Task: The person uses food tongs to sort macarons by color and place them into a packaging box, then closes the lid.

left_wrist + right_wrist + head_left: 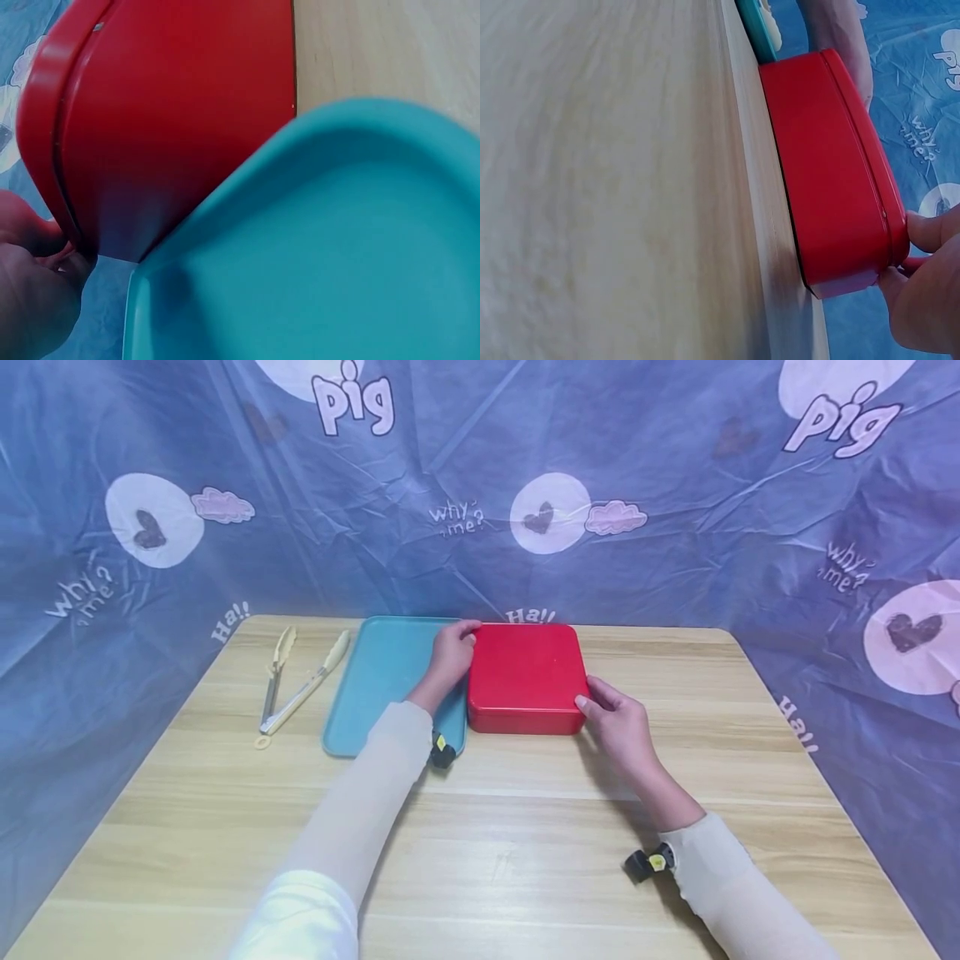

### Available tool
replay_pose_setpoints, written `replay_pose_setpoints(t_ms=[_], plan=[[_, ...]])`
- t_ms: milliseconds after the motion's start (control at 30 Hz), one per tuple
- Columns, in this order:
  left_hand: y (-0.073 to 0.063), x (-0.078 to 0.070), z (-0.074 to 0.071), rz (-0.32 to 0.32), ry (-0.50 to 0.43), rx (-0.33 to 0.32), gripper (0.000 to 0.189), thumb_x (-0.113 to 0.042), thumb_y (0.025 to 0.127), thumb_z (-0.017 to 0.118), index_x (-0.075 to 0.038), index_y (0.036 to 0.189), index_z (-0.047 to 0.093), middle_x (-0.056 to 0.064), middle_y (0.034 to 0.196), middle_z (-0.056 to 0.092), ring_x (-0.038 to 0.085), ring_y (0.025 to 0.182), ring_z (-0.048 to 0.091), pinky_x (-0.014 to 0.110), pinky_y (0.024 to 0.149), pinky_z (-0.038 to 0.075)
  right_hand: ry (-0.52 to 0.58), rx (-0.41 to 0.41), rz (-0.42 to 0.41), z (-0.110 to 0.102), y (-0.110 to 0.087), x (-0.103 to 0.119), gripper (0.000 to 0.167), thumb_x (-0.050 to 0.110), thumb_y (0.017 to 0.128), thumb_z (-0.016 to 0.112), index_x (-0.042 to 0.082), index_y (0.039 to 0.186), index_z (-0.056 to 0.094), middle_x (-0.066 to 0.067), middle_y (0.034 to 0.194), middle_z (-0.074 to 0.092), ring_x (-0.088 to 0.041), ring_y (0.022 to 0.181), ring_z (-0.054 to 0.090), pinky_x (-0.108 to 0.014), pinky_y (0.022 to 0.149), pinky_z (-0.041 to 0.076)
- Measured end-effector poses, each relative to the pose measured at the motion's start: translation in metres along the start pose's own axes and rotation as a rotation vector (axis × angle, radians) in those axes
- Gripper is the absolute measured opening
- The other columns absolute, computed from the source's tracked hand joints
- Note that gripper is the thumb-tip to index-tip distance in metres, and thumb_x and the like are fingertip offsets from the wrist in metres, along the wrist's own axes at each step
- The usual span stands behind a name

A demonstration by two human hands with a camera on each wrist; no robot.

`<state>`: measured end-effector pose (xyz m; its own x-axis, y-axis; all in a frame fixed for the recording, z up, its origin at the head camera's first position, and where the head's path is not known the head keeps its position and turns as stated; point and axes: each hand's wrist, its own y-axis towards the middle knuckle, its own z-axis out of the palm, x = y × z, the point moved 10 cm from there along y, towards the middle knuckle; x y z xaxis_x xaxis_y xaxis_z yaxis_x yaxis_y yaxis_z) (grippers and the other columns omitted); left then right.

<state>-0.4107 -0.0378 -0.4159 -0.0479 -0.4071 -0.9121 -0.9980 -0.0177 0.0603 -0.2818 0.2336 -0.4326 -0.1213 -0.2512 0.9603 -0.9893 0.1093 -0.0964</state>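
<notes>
A square red box [527, 720] with a closed red lid [525, 664] sits near the table's back edge. My left hand [452, 652] reaches across the teal tray [390, 668] and pinches the lid at its far left corner. At the near right corner, my right hand [622, 727] grips the lid, thumb on the upper edge and a finger below its rim in the right wrist view. A thin seam between lid and body runs along the box side in the left wrist view. The tray lies flat right beside the box.
Metal tongs [300, 693] with cream tips lie spread apart left of the tray, a small ring [262, 742] at their hinge end. The wooden table [480, 860] extends toward me. Behind it hangs a blue printed cloth [450, 460].
</notes>
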Motion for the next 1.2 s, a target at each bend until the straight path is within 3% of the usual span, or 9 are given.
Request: replay_pose_setpoints(t_ms=[200, 367, 533, 700, 833, 1000, 1200], plan=[[0.002, 0.002, 0.002, -0.008, 0.027, 0.024, 0.039, -0.010, 0.101, 0.057, -0.012, 0.140, 0.061, 0.009, 0.141, 0.061, 0.025, 0.133, 0.054, 0.038, 0.107, 0.050, -0.099, 0.002, -0.024, -0.004, 0.003, 0.005, 0.058, 0.036, 0.099, 0.064, 0.011, 0.150, 0.048, -0.009, 0.151, 0.053, -0.023, 0.139, 0.051, -0.033, 0.108, 0.046], [-0.003, -0.011, 0.007, 0.033, 0.120, 0.068, 0.046, -0.023, 0.102, 0.059, -0.014, 0.147, 0.053, 0.006, 0.147, 0.055, 0.025, 0.139, 0.049, 0.041, 0.110, 0.047, -0.312, -0.015, -0.160, -0.005, 0.023, 0.027, 0.065, 0.043, 0.102, 0.055, 0.004, 0.152, 0.043, -0.017, 0.151, 0.050, -0.034, 0.136, 0.052, -0.050, 0.111, 0.044], [-0.016, -0.035, 0.027, 0.156, 0.407, 0.134, 0.057, -0.036, 0.103, 0.054, -0.014, 0.154, 0.043, 0.011, 0.159, 0.041, 0.030, 0.150, 0.033, 0.050, 0.119, 0.035, -0.579, 0.038, -0.242, 0.013, 0.057, 0.041, 0.076, 0.047, 0.101, 0.054, 0.003, 0.158, 0.028, -0.021, 0.158, 0.037, -0.041, 0.144, 0.038, -0.058, 0.115, 0.036], [-0.025, -0.038, 0.045, 0.173, 0.651, 0.196, 0.074, -0.048, 0.098, 0.058, -0.016, 0.159, 0.031, 0.013, 0.167, 0.024, 0.031, 0.156, 0.015, 0.055, 0.118, 0.033, -0.733, 0.113, -0.278, 0.033, 0.083, 0.047, 0.085, 0.048, 0.099, 0.057, 0.004, 0.161, 0.018, -0.020, 0.163, 0.026, -0.040, 0.150, 0.027, -0.061, 0.116, 0.032], [-0.027, -0.032, 0.050, 0.141, 0.691, 0.223, 0.083, -0.050, 0.095, 0.062, -0.018, 0.162, 0.023, 0.012, 0.168, 0.016, 0.031, 0.156, 0.010, 0.053, 0.116, 0.037, -0.792, 0.165, -0.246, 0.043, 0.094, 0.046, 0.090, 0.049, 0.098, 0.058, 0.002, 0.161, 0.014, -0.021, 0.167, 0.014, -0.041, 0.154, 0.015, -0.063, 0.116, 0.031], [-0.028, -0.028, 0.052, 0.121, 0.700, 0.245, 0.084, -0.050, 0.096, 0.061, -0.017, 0.162, 0.021, 0.012, 0.168, 0.016, 0.030, 0.156, 0.010, 0.051, 0.115, 0.039, -0.802, 0.180, -0.211, 0.045, 0.097, 0.044, 0.089, 0.047, 0.097, 0.059, 0.003, 0.161, 0.015, -0.020, 0.168, 0.011, -0.041, 0.154, 0.015, -0.064, 0.112, 0.036], [-0.027, -0.025, 0.053, 0.107, 0.717, 0.253, 0.085, -0.049, 0.095, 0.062, -0.017, 0.162, 0.021, 0.012, 0.168, 0.015, 0.030, 0.156, 0.009, 0.050, 0.113, 0.043, -0.831, 0.191, -0.209, 0.049, 0.100, 0.039, 0.089, 0.050, 0.098, 0.055, 0.003, 0.161, 0.013, -0.020, 0.168, 0.010, -0.041, 0.154, 0.015, -0.064, 0.114, 0.033]])
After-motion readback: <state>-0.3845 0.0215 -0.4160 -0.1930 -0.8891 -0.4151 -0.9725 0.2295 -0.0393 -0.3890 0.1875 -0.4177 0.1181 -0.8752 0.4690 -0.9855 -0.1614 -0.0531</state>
